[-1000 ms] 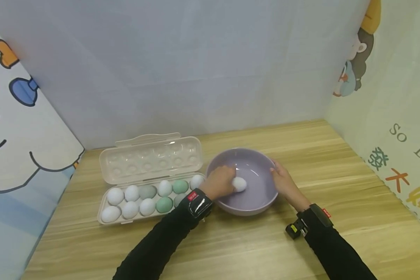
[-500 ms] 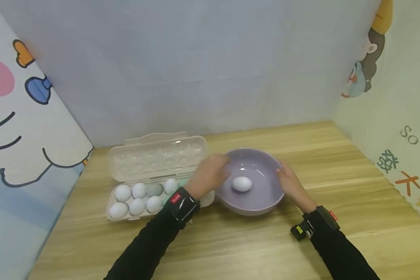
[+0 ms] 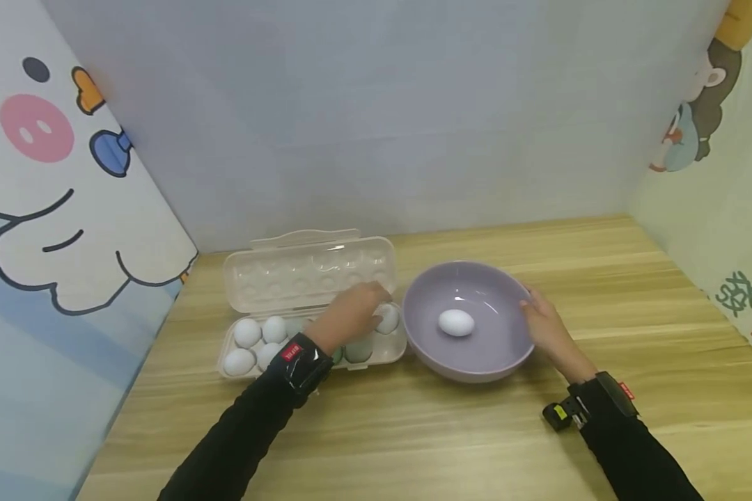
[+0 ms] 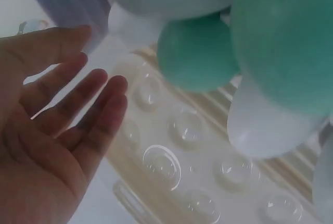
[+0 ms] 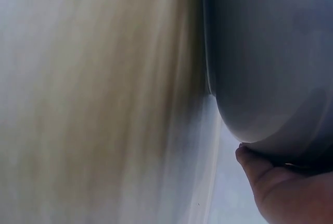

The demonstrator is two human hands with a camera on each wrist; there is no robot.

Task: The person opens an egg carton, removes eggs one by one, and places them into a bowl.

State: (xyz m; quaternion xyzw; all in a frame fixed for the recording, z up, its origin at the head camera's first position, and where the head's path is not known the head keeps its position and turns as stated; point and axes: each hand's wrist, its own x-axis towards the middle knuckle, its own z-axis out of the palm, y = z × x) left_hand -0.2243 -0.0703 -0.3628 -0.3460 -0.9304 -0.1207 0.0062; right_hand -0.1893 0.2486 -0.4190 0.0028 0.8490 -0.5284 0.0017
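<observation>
Left hand [image 3: 351,316] left of the bowl [image 3: 466,355], fingers [image 4: 106,117] spread by an egg [image 3: 387,319] (touching, perhaps); right hand [image 3: 553,330] pinching the bowl.

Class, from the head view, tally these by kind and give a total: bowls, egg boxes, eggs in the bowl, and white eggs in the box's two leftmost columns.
Bowl: 1
Egg box: 1
Egg in the bowl: 1
White eggs in the two leftmost columns: 4
Total: 7
</observation>
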